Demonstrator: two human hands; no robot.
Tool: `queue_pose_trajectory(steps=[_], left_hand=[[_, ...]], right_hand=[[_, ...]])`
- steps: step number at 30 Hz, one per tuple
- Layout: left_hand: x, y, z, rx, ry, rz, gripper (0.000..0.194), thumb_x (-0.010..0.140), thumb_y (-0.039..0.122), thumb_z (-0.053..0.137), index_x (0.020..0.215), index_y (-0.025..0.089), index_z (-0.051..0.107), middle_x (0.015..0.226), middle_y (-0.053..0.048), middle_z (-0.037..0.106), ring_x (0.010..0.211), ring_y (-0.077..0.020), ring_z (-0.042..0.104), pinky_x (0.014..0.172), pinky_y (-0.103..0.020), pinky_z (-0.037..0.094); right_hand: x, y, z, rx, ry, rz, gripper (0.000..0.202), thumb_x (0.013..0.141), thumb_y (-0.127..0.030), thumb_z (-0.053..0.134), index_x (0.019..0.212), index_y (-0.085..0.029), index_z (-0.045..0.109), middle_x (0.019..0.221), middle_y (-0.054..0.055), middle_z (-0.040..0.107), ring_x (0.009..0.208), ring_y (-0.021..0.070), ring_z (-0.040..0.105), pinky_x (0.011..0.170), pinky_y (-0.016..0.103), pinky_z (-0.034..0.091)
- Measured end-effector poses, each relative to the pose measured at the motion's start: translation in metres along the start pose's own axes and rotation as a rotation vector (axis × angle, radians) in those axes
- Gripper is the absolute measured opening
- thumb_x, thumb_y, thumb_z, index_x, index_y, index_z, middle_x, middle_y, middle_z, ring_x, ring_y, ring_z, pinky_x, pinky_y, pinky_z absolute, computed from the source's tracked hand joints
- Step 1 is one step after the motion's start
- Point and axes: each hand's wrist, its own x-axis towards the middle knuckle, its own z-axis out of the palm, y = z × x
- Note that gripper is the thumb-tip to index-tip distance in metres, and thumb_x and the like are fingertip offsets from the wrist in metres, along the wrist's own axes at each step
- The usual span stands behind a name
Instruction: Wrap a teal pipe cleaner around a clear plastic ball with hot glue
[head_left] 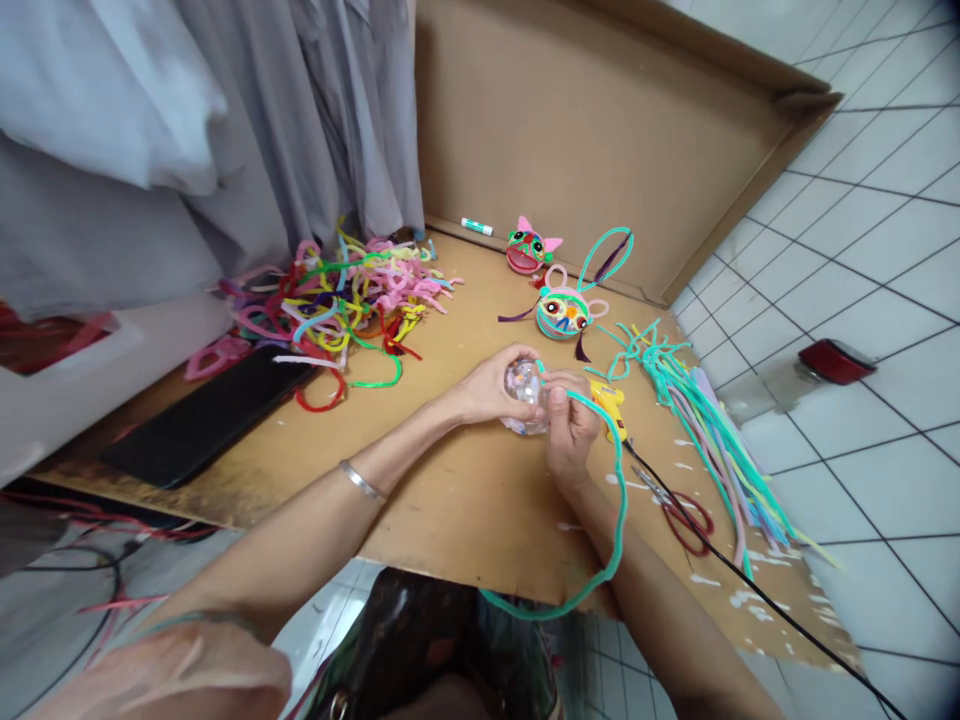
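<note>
Above the middle of the table, my left hand (487, 390) is closed around a clear, shiny round piece (523, 385) with small coloured specks inside. My right hand (571, 420) pinches a teal pipe cleaner (619, 490) against the right side of that piece. From my fingers the pipe cleaner's long free part curves right, then down past the table's front edge. How its other end meets the clear piece is hidden by my fingers. Just right of my right hand lies a yellow glue gun (609, 408) with a black cord.
Behind my hands stand two decorated animal heads, one pink-eared (525, 248), one with teal loops (562, 312). A tangled pipe cleaner heap (360, 290) and black tray (210, 415) lie left. Right are red-handled scissors (686, 522) and a pipe cleaner bundle (712, 440). Cardboard (600, 130) stands behind.
</note>
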Motion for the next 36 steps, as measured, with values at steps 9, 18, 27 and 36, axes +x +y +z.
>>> queue_pose_trajectory(steps=[9,18,27,36], left_hand=[[-0.001,-0.002,0.000,-0.010,-0.015,0.098,0.063,0.060,0.035,0.082,0.116,0.021,0.055,0.107,-0.003,0.061,0.100,-0.0214,0.059,0.094,-0.036,0.049],[0.000,-0.004,0.002,-0.033,-0.008,0.100,0.072,0.059,0.035,0.082,0.123,0.023,0.052,0.114,-0.005,0.061,0.106,-0.0231,0.059,0.098,-0.038,0.047],[0.001,-0.006,0.000,0.051,-0.024,0.130,0.065,0.063,0.043,0.082,0.120,0.023,0.056,0.120,-0.005,0.059,0.111,-0.0250,0.057,0.102,-0.040,0.045],[0.004,-0.013,-0.001,0.055,-0.060,0.176,0.093,0.045,0.045,0.095,0.125,0.024,0.053,0.130,-0.010,0.052,0.123,-0.0299,0.052,0.110,-0.047,0.042]], right_hand=[[0.001,-0.002,0.000,-0.010,0.003,0.011,0.025,0.100,-0.036,0.047,0.086,-0.023,0.063,0.091,0.005,0.066,0.091,0.0199,0.063,0.087,0.038,0.052],[0.001,0.000,0.000,-0.010,0.011,-0.003,0.026,0.100,-0.034,0.047,0.084,-0.023,0.064,0.089,0.004,0.067,0.091,0.0205,0.064,0.086,0.039,0.053],[0.001,0.000,0.000,-0.009,0.021,-0.015,0.025,0.100,-0.033,0.048,0.084,-0.023,0.064,0.089,0.004,0.068,0.092,0.0201,0.065,0.087,0.039,0.052],[0.000,0.002,0.000,-0.025,0.010,-0.002,0.027,0.101,-0.035,0.047,0.087,-0.023,0.066,0.092,0.004,0.070,0.096,0.0204,0.065,0.090,0.040,0.051]])
